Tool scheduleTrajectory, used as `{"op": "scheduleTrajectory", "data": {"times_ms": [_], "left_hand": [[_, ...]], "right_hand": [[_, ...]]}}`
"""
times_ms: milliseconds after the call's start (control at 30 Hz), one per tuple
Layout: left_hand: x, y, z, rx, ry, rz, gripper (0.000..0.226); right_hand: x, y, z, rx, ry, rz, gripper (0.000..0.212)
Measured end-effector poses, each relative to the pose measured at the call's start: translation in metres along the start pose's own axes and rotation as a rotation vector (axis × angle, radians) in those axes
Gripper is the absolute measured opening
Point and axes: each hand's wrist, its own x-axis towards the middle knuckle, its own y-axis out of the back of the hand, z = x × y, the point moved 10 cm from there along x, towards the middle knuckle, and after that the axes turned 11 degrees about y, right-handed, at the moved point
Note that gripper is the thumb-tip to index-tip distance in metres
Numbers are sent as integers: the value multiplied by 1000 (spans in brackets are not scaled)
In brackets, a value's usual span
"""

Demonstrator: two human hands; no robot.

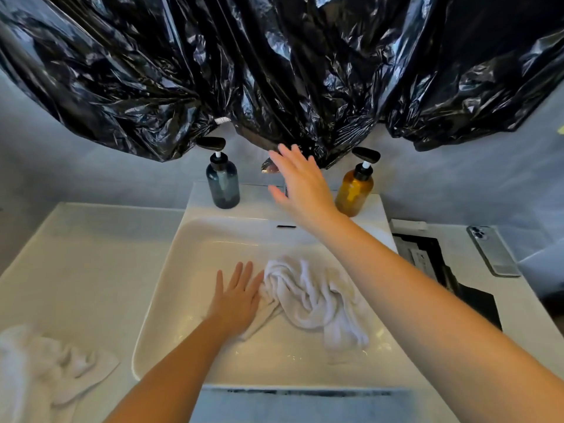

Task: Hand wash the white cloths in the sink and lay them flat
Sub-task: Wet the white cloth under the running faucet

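Note:
A crumpled white cloth (314, 297) lies in the middle of the white sink basin (189, 270). My left hand (236, 296) rests flat in the basin with fingers spread, its fingertips touching the cloth's left edge. My right hand (300, 184) is raised above the back of the sink, fingers apart, holding nothing, in front of the chrome tap (270, 166), which it mostly hides. A second bunched white cloth (45, 364) sits on the counter at the near left.
A blue pump bottle (222, 181) and an amber pump bottle (355, 190) stand on the sink's back ledge. Black plastic sheeting (274, 65) hangs overhead. A phone (493, 250) and a dark tray (439, 270) lie on the right counter.

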Motion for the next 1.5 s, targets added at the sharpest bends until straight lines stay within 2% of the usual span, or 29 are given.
{"op": "scheduleTrajectory", "data": {"times_ms": [67, 133, 200, 300, 367, 433, 467, 500, 567, 633, 667, 700, 767, 800, 833, 900, 933, 1000, 1033, 1067, 1100, 1133, 1200, 1267, 1300, 1367, 1400, 1500], "left_hand": [[5, -2, 1, 24, -29, 51, 77], [4, -7, 0, 40, -45, 35, 75], [3, -1, 1, 26, -79, 103, 86], [0, 4, 4, -42, -104, 41, 93], [-3, 7, 2, -104, -107, 26, 89], [-9, 18, 7, -131, -139, 106, 97], [-11, 21, 11, -108, -157, 148, 97], [-9, 23, 17, -115, -171, 165, 88], [-2, 36, 23, -308, -181, 220, 59], [8, 55, 12, -563, -121, 225, 42], [13, 61, 3, -684, -61, 210, 32], [19, 61, -7, -834, 24, 178, 23], [28, 54, -20, -1259, 175, 77, 17], [29, 55, -19, -1394, 202, 49, 19], [30, 62, -15, -1385, 180, 84, 22], [30, 77, 4, -972, 25, 250, 29], [28, 78, 18, -738, -55, 301, 38], [26, 58, 42, -377, -150, 238, 69], [26, 50, 47, -270, -179, 244, 77], [27, 50, 47, -251, -192, 281, 76], [28, 57, 39, -394, -173, 319, 66], [30, 67, 23, -649, -95, 326, 53], [35, 70, -6, -1195, 79, 220, 33], [30, 83, -3, -1591, 47, 92, 35], [25, 91, 12, -1723, -33, -15, 37], [14, 103, 49, -1766, -161, -158, 30], [14, 102, 58, -1705, -121, -135, 24], [18, 104, 48, -1457, 175, 177, 16]], "right_hand": [[23, 0, -1, -142, 94, 85, 31], [30, 14, 12, -153, 67, 222, 9], [36, 21, 31, -105, -40, 225, 19], [25, 24, 42, 52, -105, 224, 33], [-16, 35, 31, 169, -82, 388, 38], [-82, 20, 33, 247, -141, 533, 34], [-114, 1, 37, 287, -222, 514, 34], [-135, -27, 40, 337, -287, 419, 35], [-156, -98, 39, 400, -379, 32, 48], [-161, -154, 30, 305, -348, -392, 74], [-160, -165, 32, 252, -334, -472, 78], [-156, -166, 39, 232, -359, -453, 73], [-153, -147, 63, 338, -511, -216, 52], [-159, -137, 77, 386, -601, -114, 41], [-163, -127, 88, 376, -654, -55, 33], [-168, -119, 104, 194, -661, -145, 28], [-168, -122, 106, 82, -631, -267, 36], [-167, -137, 99, 53, -559, -472, 66], [-166, -148, 92, 100, -517, -522, 78], [-165, -154, 85, 137, -476, -550, 84], [-162, -154, 84, 166, -448, -527, 81], [-159, -148, 86, 231, -456, -440, 73], [-164, -131, 95, 512, -580, -189, 50], [-169, -119, 94, 895, -691, 78, 36], [-167, -117, 86, 1058, -709, 167, 35], [-159, -125, 69, 1214, -735, 247, 27], [-154, -134, 64, 1185, -767, 232, 21], [-148, -145, 62, 933, -893, 226, 32]]}}
